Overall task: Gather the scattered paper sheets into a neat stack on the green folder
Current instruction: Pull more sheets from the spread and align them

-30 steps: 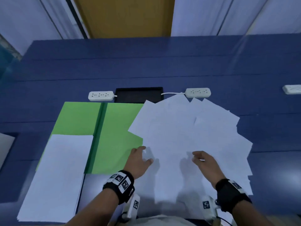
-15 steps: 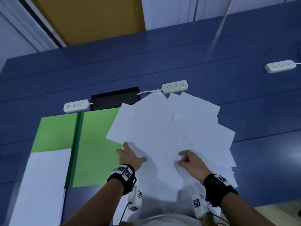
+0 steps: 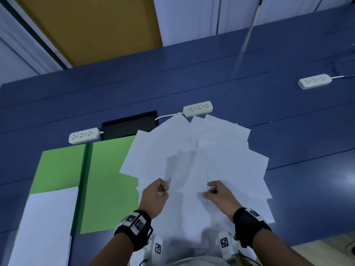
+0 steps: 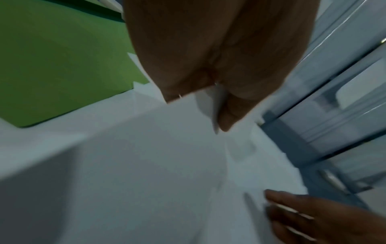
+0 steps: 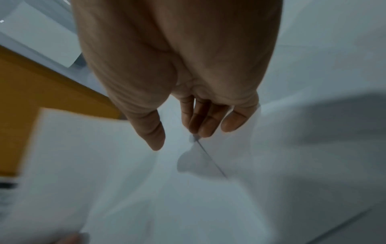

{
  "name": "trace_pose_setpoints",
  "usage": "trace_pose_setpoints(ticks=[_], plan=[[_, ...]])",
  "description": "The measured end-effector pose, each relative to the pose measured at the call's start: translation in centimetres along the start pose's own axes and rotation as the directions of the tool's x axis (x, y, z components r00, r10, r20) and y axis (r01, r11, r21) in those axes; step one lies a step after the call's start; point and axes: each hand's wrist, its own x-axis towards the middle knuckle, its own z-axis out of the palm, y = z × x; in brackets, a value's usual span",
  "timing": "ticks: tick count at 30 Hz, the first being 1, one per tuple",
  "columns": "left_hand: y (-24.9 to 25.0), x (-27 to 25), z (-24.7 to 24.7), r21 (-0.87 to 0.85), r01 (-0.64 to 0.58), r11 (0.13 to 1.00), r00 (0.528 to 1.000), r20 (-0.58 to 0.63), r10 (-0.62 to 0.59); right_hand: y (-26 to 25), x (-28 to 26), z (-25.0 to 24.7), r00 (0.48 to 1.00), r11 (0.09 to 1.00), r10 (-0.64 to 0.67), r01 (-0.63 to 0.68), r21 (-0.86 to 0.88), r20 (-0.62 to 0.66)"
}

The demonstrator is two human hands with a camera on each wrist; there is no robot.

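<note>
A: Left hand [image 3: 154,195] pinches one sheet [image 3: 182,169], lifting it off the fanned sheets [image 3: 221,150] (counter [image 3: 288,131], overlapping the green folder [image 3: 107,179]).
B: Right hand [image 3: 219,195], fingers curled, presses the fan.

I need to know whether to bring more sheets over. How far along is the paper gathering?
Done: one white stack lies on the green folder. In hand: the left hand and right hand pinch at the fanned sheets, which only overlap the folder's right edge. Left: squaring that fan and moving it onto the folder.
</note>
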Motion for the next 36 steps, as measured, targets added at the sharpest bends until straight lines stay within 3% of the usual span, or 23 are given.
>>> trace_pose_setpoints(ticks=[3, 9, 11, 13, 14, 15, 17, 19, 20, 24, 27, 30, 36], plan=[[1.8, -2.4, -1.3, -0.246, -0.111, 0.963, 0.958, 0.232, 0.169, 0.2, -0.3, -0.3, 1.000, 0.980, 0.025, -0.025, 0.200, 0.002], [6.0, -4.5, -2.9, -0.405, -0.048, 0.913, 0.884, 0.409, 0.228, 0.3, -2.1, -3.5, 0.994, 0.874, -0.070, 0.019, 0.486, 0.087], [6.8, -4.2, -2.6, -0.508, 0.049, 0.860, 0.820, 0.512, 0.255, 1.1, -2.5, -4.8, 0.996, 0.852, -0.068, 0.032, 0.522, 0.051], [7.2, -3.4, -2.0, -0.585, 0.173, 0.792, 0.727, 0.618, 0.298, 2.2, -2.7, -6.5, 0.995, 0.859, -0.065, 0.094, 0.503, -0.076], [7.5, -3.0, -1.6, -0.588, 0.215, 0.780, 0.705, 0.646, 0.293, 2.4, -2.9, -7.3, 0.991, 0.874, -0.053, 0.107, 0.474, -0.126], [7.9, -2.3, -1.1, -0.575, 0.242, 0.781, 0.720, 0.646, 0.253, 2.5, -3.0, -8.0, 0.988, 0.867, -0.045, 0.113, 0.485, -0.150], [8.5, -0.8, 0.4, -0.500, 0.266, 0.824, 0.816, 0.572, 0.084, 2.9, -2.8, -9.3, 0.978, 0.869, -0.032, 0.130, 0.478, -0.207], [9.1, 1.2, 2.1, -0.257, 0.197, 0.946, 0.937, 0.333, -0.104, 2.7, -2.7, -9.8, 0.971, 0.847, 0.021, 0.110, 0.521, -0.239], [9.1, 2.2, 3.1, -0.118, 0.188, 0.975, 0.958, 0.242, -0.156, 2.4, -2.8, -9.8, 0.967, 0.845, 0.038, 0.103, 0.524, -0.252], [10.2, 5.0, 6.2, 0.161, 0.214, 0.964, 0.962, 0.135, -0.236, 2.7, -2.1, -9.3, 0.952, 0.805, 0.137, 0.054, 0.591, -0.272], [11.1, 5.9, 8.1, 0.148, 0.287, 0.946, 0.948, 0.097, -0.303, 2.4, -2.3, -9.0, 0.950, 0.775, 0.168, 0.038, 0.630, -0.264], [11.1, 6.0, 9.1, 0.230, 0.252, 0.940, 0.960, 0.059, -0.272, 2.5, -2.3, -9.3, 0.954, 0.755, 0.174, 0.031, 0.655, -0.245], [10.2, 6.2, 9.4, 0.114, 0.182, 0.977, 0.963, 0.178, -0.201, 2.6, -2.3, -9.7, 0.961, 0.729, 0.167, 0.031, 0.683, -0.222]])
